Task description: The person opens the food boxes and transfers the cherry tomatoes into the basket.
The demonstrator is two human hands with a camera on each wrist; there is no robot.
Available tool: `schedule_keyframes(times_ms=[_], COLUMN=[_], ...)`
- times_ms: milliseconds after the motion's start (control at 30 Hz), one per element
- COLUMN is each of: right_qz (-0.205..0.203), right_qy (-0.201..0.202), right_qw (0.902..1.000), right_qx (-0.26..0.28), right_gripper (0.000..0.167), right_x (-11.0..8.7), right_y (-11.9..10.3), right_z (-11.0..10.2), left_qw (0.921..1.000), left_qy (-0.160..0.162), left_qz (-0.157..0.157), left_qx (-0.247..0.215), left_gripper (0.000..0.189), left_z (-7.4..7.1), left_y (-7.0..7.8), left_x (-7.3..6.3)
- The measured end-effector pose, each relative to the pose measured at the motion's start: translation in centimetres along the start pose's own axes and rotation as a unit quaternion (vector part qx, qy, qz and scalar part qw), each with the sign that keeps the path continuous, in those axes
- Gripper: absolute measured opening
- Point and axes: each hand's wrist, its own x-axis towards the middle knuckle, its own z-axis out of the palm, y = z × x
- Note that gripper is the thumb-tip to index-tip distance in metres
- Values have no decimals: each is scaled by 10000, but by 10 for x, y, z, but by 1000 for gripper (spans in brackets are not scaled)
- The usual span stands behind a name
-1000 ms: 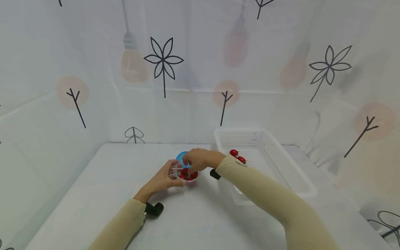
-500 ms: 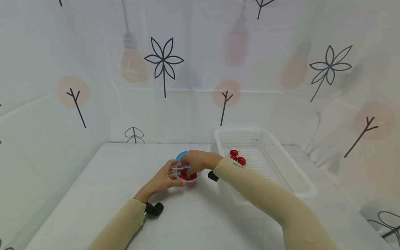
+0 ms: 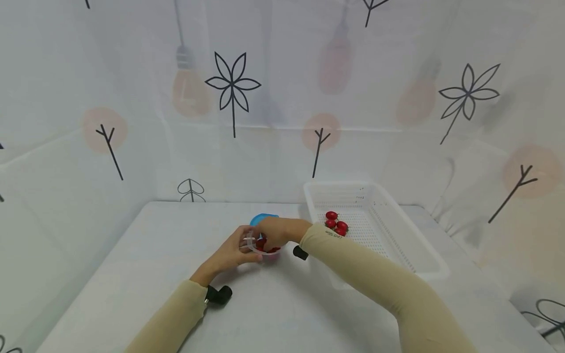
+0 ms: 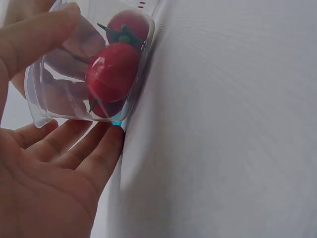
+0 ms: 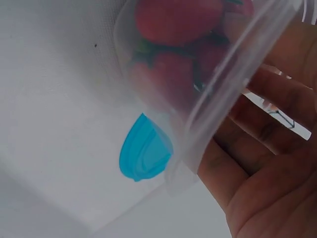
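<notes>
My left hand (image 3: 231, 251) holds a clear plastic container (image 3: 252, 243) by its side, thumb on one side and fingers on the other. Inside lie several red cherry tomatoes (image 4: 113, 72) with green stems. From above, my right hand (image 3: 274, 231) reaches in over the rim (image 5: 233, 89), its fingers down among the tomatoes (image 5: 178, 20); I cannot tell whether they pinch one. Through the clear wall in the left wrist view, those fingers show dimly beside a tomato. A blue lid (image 3: 259, 218) lies just behind the container, partly hidden by the right hand.
To the right stands a white perforated basket (image 3: 388, 196) with several more cherry tomatoes (image 3: 342, 226) near its left side. The right sleeve (image 3: 353, 260) crosses over its front left part. A white cloth (image 3: 282, 117) with printed drawings hangs behind the white table (image 3: 265, 314).
My right hand has sunk lower and slightly left into the container, covering more of its tomatoes. With the sleeve lower, more tomatoes show in the basket. The left hand stays in place.
</notes>
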Motion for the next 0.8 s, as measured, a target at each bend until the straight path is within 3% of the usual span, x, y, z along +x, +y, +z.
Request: schedule_keyframes(times_ms=[367, 800], right_qz=[-56, -81], right_qy=[7, 54], right_qw=[9999, 9994], right_qx=[124, 339], right_gripper=[21, 25], right_x=[0, 2], right_y=[1, 2], right_z=[2, 4], left_qw=[9992, 9995], left_qy=[337, 238], left_qz=[-144, 1], left_qx=[149, 229], left_gripper=[90, 89], left_z=[7, 5], left_y=[2, 2], left_x=[2, 0])
